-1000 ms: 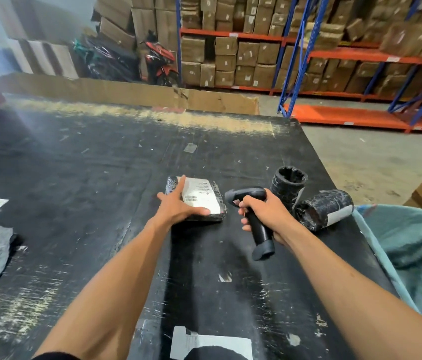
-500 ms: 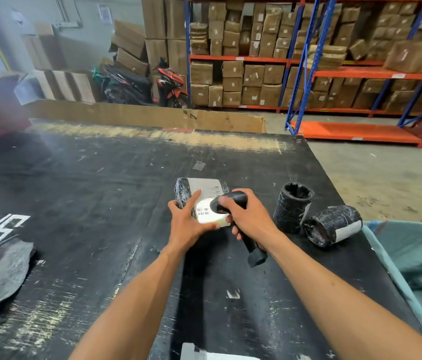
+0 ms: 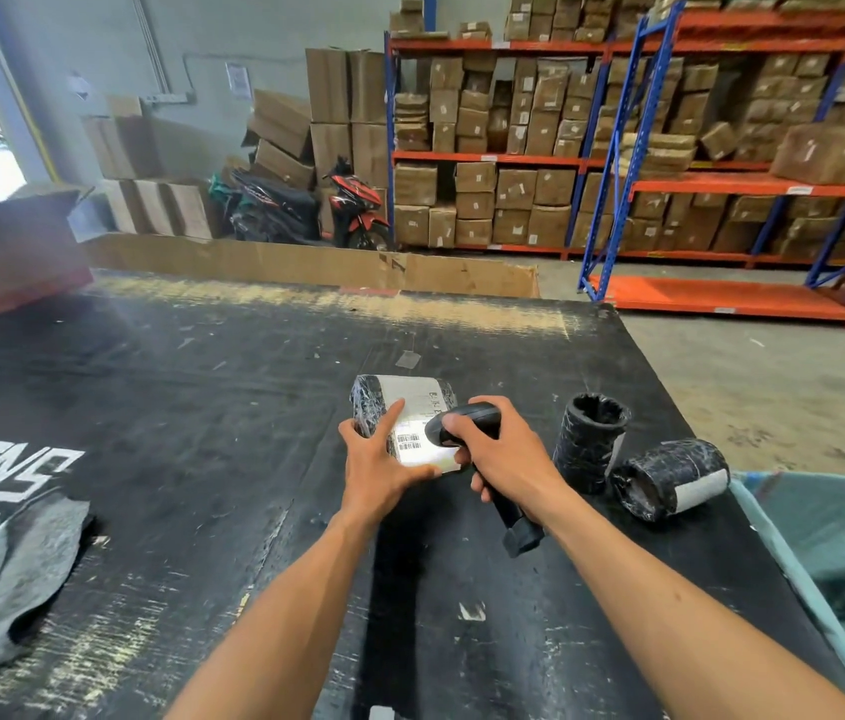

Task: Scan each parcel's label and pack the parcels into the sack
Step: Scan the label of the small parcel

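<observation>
Since a second ago the right hand (image 3: 506, 459) has swung the scanner (image 3: 467, 426) in over the parcel (image 3: 412, 407), its head now right above the white label (image 3: 418, 439), while the left hand (image 3: 381, 462) has shifted from lying on top to gripping the parcel's near left corner, forefinger stretched along the label and thumb under the near edge. Right fingers are wrapped round the scanner's handle, clamped on it. This parcel lies flat on the black counter (image 3: 202, 407), near its right side, long axis running away from the person and slightly rightward, label face up. Wrapped in shiny black film, it looks light, firm enough to keep its block shape, and probably slippery; a pinch across the short sides, thumb below and fingers above, should carry it. Two more film-wrapped parcels wait just right: one roll (image 3: 592, 444) upright, one roll (image 3: 670, 478) on its side pointing roughly left-right. At the counter's right edge hangs the green sack (image 3: 836, 543), open.
</observation>
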Motion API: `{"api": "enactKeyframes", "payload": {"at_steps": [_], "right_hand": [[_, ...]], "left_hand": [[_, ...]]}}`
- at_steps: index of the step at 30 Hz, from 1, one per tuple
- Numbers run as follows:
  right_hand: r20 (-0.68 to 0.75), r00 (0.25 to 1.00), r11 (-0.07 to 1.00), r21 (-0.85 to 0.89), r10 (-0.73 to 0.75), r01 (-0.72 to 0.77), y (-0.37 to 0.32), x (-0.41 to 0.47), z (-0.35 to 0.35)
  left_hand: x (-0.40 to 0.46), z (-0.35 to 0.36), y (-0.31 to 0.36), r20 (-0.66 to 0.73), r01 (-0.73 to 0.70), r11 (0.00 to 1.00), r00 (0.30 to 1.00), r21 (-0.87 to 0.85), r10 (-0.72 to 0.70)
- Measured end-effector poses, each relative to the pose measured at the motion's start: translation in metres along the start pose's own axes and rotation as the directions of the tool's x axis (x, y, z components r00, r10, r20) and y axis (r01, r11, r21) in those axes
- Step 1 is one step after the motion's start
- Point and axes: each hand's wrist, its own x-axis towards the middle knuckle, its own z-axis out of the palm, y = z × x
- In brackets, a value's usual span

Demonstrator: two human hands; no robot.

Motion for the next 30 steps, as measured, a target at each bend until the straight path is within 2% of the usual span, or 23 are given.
{"api": "enactKeyframes", "payload": {"at_steps": [30], "right_hand": [[0.021,0.999,0.999,0.011,-0.035,0.035,0.0021,-0.0019,0.0071]], "left_hand": [[-0.0018,-0.0058,-0.005,0.002,0.005,1.0,1.0,-0.026,-0.005]]}}
